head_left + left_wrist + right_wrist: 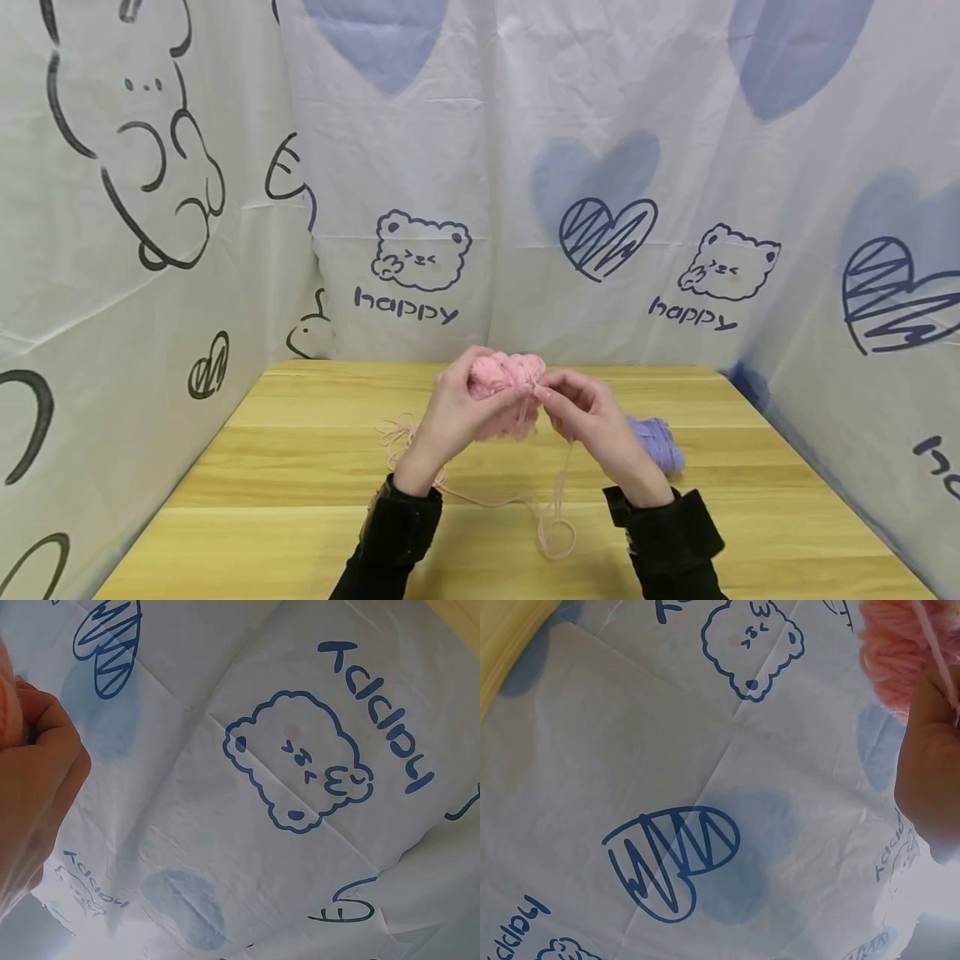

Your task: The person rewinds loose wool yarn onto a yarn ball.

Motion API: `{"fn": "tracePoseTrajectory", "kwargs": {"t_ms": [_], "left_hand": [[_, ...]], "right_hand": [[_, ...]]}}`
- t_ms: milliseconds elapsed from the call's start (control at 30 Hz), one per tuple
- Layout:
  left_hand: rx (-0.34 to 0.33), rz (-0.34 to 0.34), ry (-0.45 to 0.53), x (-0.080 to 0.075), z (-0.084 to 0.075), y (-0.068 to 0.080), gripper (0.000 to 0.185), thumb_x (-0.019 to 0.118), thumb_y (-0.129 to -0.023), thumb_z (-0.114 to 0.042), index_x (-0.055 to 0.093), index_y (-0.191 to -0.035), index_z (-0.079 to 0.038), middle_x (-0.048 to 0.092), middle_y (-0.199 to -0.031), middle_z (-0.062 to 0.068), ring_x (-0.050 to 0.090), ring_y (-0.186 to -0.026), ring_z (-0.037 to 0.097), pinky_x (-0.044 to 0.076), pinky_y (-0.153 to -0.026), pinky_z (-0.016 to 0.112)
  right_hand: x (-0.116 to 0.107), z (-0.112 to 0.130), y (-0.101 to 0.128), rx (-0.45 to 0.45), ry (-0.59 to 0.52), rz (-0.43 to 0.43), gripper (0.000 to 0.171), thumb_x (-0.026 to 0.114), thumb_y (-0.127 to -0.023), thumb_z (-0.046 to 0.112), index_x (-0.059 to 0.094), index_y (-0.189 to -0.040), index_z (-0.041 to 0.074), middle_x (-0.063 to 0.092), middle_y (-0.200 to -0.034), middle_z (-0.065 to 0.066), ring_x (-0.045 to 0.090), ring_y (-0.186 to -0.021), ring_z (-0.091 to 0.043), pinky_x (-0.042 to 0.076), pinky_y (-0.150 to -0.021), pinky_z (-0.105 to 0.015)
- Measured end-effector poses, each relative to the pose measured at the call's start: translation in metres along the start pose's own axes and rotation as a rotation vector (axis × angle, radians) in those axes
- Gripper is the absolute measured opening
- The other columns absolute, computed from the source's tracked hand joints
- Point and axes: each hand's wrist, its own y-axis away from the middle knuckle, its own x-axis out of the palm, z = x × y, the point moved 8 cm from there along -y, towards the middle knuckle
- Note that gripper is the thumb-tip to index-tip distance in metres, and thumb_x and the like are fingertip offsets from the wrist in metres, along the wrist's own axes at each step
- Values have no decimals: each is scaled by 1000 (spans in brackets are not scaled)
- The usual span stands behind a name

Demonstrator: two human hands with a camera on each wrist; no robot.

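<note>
My left hand (pixel 453 412) grips a skein of pink yarn (pixel 502 377) above the middle of the table, its fingers behind and its thumb across the front. At the skein's right side, my right hand (pixel 600 421) pinches a yarn strand between thumb and forefinger, right by the left thumb tip. From under the right hand, a loose pale pink strand (pixel 557 508) hangs to the table and curls into a loop. The left wrist view catches the left hand (pixel 45 765) and a sliver of pink. In the right wrist view, part of the skein (pixel 896 656) shows beside the right hand (pixel 934 772).
A purple yarn skein (pixel 662 446) lies on the wooden table (pixel 285 467), partly behind my right hand. Tangled pale pink yarn (pixel 396 433) lies left of my left wrist. White printed curtains (pixel 510 167) enclose the table at the back and both sides.
</note>
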Motion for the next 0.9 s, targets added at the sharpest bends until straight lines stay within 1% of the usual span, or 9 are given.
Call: {"fn": "tracePoseTrajectory", "kwargs": {"t_ms": [133, 300, 433, 567, 633, 733, 833, 900], "left_hand": [[-6, -3, 1, 0, 0, 0, 41, 81, -77, -23, 60, -111, -14, 67, -101, 8, 64, -88, 15, 55, -76, 28], [-19, -15, 16, -1, 1, 1, 41, 79, -79, -25, 58, -112, -16, 67, -102, 6, 64, -88, 14, 56, -74, 28], [-21, -61, 60, -2, 0, 1, 39, 78, -81, -24, 58, -113, -15, 67, -105, 7, 65, -91, 16, 57, -76, 30], [-16, -141, 110, -7, -1, 1, 42, 77, -81, -23, 57, -116, -12, 67, -110, 9, 65, -96, 19, 56, -80, 31], [-23, -179, 149, -10, 0, 1, 43, 77, -81, -23, 57, -117, -11, 66, -110, 10, 64, -96, 20, 56, -80, 31], [-40, -215, 240, -14, 1, 1, 41, 76, -83, -23, 56, -117, -11, 64, -109, 10, 63, -94, 19, 57, -78, 32], [-53, -227, 342, -16, 2, 2, 38, 74, -85, -21, 55, -117, -11, 63, -108, 10, 63, -91, 18, 58, -76, 31], [-59, -226, 404, -17, 2, 2, 37, 73, -86, -20, 55, -117, -10, 62, -108, 9, 63, -91, 17, 57, -76, 29]], "right_hand": [[0, 2, 0, -1, 0, -10, 20, 53, -99, 14, 57, -105, -4, 46, -69, 3, 35, -54, -15, 31, -47, -32], [4, 3, 0, -11, 9, 24, 18, 53, -98, 12, 58, -102, -5, 49, -70, 2, 36, -54, -15, 32, -46, -31], [10, 0, 1, 11, 57, 55, 17, 57, -97, 13, 62, -100, -3, 54, -72, 3, 42, -56, -12, 37, -47, -29], [14, -4, 2, 48, 90, 86, 18, 60, -95, 15, 66, -100, -1, 55, -68, 2, 45, -55, -10, 39, -46, -26], [17, -6, 2, 63, 93, 112, 18, 61, -94, 15, 68, -99, -1, 56, -66, 0, 46, -53, -8, 40, -44, -25], [22, -8, 2, 71, 87, 169, 18, 61, -94, 15, 69, -97, -1, 57, -63, -11, 45, -49, -10, 40, -42, -25], [27, -11, 2, 87, 93, 211, 18, 62, -94, 16, 70, -96, 1, 58, -64, -17, 43, -47, -13, 41, -44, -24], [29, -16, 1, 101, 100, 231, 18, 62, -94, 16, 71, -97, 1, 59, -65, -16, 43, -47, -13, 41, -45, -23]]}}
